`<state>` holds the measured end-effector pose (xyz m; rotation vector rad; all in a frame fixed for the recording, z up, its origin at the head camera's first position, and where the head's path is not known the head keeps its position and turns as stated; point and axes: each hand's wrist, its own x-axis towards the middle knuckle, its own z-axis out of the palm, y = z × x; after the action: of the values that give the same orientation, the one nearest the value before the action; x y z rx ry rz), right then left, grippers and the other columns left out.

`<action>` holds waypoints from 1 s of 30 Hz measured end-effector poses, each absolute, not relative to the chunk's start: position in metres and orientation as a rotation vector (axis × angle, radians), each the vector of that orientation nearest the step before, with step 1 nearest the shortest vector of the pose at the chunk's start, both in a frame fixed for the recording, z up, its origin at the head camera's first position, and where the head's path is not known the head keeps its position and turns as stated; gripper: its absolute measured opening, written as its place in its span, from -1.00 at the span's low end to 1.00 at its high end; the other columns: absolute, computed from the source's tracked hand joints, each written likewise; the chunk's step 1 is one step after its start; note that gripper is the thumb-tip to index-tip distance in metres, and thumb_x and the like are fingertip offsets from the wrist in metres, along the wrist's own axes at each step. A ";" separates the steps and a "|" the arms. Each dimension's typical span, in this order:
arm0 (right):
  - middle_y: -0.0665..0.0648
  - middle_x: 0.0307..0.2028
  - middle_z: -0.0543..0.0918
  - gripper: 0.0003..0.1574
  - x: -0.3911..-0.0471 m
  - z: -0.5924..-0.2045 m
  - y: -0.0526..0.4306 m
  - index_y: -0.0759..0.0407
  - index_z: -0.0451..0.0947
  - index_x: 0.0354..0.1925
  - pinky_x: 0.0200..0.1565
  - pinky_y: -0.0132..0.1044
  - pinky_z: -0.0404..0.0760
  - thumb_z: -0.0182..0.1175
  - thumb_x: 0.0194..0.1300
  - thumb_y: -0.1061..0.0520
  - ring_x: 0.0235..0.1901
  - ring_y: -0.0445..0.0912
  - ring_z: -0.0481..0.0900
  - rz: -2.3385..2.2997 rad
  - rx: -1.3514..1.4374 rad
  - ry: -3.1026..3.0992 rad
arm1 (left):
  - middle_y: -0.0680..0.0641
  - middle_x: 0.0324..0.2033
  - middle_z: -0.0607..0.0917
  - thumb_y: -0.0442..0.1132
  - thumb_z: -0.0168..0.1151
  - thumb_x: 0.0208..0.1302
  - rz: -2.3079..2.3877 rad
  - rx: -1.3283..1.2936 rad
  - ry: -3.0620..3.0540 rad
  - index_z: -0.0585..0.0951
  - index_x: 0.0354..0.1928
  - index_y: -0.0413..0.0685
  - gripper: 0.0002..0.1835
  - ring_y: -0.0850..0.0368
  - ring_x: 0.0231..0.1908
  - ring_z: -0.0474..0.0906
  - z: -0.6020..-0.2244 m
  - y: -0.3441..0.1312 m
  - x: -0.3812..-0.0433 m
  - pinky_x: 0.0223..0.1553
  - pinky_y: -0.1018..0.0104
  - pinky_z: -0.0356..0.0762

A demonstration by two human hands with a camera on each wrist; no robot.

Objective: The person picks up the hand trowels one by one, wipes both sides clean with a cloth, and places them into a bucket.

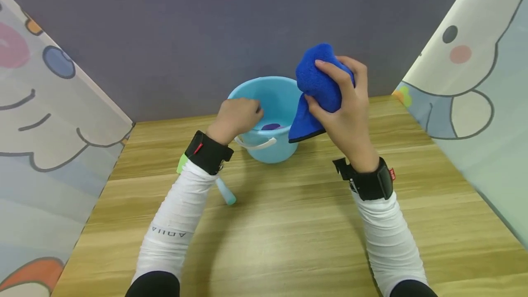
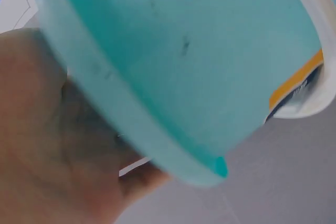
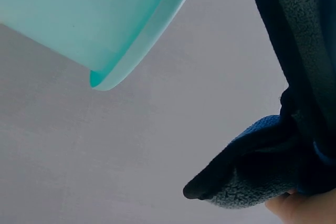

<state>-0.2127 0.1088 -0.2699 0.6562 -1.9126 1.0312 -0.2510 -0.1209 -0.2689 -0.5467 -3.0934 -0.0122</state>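
Blue plush cloth (image 1: 311, 79) clutched in right fingers (image 1: 336, 74), round light-blue plastic bucket (image 1: 274, 153) rim-gripped in left fingers (image 1: 253, 106) (seemingly steadied); likely pre-wiping, needing cloth lowered toward left fingers.

Plain dk grey wall (image 1: 185, 35) at back. Surface (image 1: 288, 242) = lt yellow-brown wood-look, grain running side to side, back edge meeting wall. L panel (image 1: 45, 182): pale blue/white cartoon print w/ grey outlines, pink & orange bits. R panel (image 1: 466, 72): similar, white figure w/ pink spot. Soft glare mid-surface.
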 end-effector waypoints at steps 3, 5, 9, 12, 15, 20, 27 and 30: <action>0.42 0.22 0.31 -0.36 -0.214 -0.269 0.108 0.00 0.46 0.19 0.19 0.25 0.48 0.37 0.12 0.09 0.28 0.07 0.30 1.043 0.655 -1.908 | 0.00 -0.62 0.30 -0.08 -0.20 0.49 0.034 -0.544 -3.029 0.34 -0.56 0.00 -0.60 0.07 -0.49 0.26 -0.264 -0.126 -0.244 -0.32 0.16 0.16; 0.43 0.22 0.31 -0.36 -0.214 -0.269 0.107 0.02 0.45 0.20 0.18 0.25 0.48 0.36 0.13 0.08 0.28 0.08 0.29 1.036 0.663 -1.910 | -0.03 -0.60 0.36 -0.07 -0.20 0.49 0.050 -0.495 -2.985 0.39 -0.53 -0.04 -0.60 0.02 -0.45 0.26 -0.261 -0.129 -0.239 -0.25 0.13 0.14; 0.45 0.22 0.29 -0.35 -0.213 -0.269 0.106 0.05 0.44 0.21 0.17 0.26 0.49 0.33 0.16 0.03 0.28 0.11 0.29 1.028 0.677 -1.921 | -0.15 -0.48 0.53 -0.03 -0.13 0.47 0.051 -0.320 -2.896 0.51 -0.37 -0.18 -0.60 -0.08 -0.36 0.38 -0.256 -0.138 -0.225 -0.17 0.07 0.35; 0.45 0.22 0.29 -0.36 -0.212 -0.269 0.105 0.04 0.44 0.21 0.17 0.27 0.49 0.33 0.16 0.04 0.28 0.12 0.28 1.029 0.676 -1.924 | -0.20 -0.46 0.60 -0.02 -0.05 0.44 0.022 -0.237 -2.861 0.55 -0.26 -0.29 -0.58 -0.13 -0.38 0.51 -0.257 -0.147 -0.212 -0.23 0.04 0.49; 0.44 0.22 0.30 -0.36 -0.210 -0.270 0.104 0.03 0.45 0.20 0.17 0.27 0.48 0.35 0.14 0.06 0.28 0.11 0.30 1.033 0.670 -1.924 | -0.19 -0.56 0.57 -0.08 0.01 0.41 0.009 -0.223 -2.846 0.55 -0.35 -0.30 -0.62 -0.10 -0.50 0.50 -0.266 -0.160 -0.198 -0.42 0.09 0.45; 0.45 0.22 0.31 -0.36 -0.207 -0.269 0.102 0.01 0.45 0.19 0.17 0.28 0.48 0.36 0.12 0.07 0.28 0.10 0.30 1.027 0.683 -1.906 | -0.08 -0.70 0.35 -0.20 0.06 0.37 0.005 -0.191 -2.879 0.45 -0.61 -0.21 -0.63 0.07 -0.70 0.20 -0.294 -0.185 -0.176 -0.65 0.29 0.09; 0.48 0.21 0.33 -0.36 -0.202 -0.265 0.100 0.01 0.45 0.17 0.18 0.29 0.48 0.38 0.11 0.07 0.28 0.11 0.30 0.998 0.714 -1.879 | 0.02 -0.81 0.24 -0.13 0.08 0.36 0.047 -0.055 -2.990 0.43 -0.73 -0.15 -0.53 0.14 -0.78 0.18 -0.346 -0.207 -0.154 -0.77 0.29 0.13; 0.43 0.22 0.33 -0.34 -0.200 -0.267 0.098 0.00 0.45 0.16 0.18 0.31 0.47 0.41 0.08 0.14 0.27 0.12 0.31 1.020 0.714 -1.882 | 0.03 -0.85 0.26 -0.04 0.07 0.37 0.082 0.026 -3.074 0.40 -0.83 -0.10 -0.42 0.10 -0.80 0.31 -0.368 -0.206 -0.148 -0.75 0.17 0.37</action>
<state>-0.2002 0.0985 -0.2672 0.7141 -1.8820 1.0203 -0.1478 -0.2061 -0.3680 0.0261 -3.0738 0.0815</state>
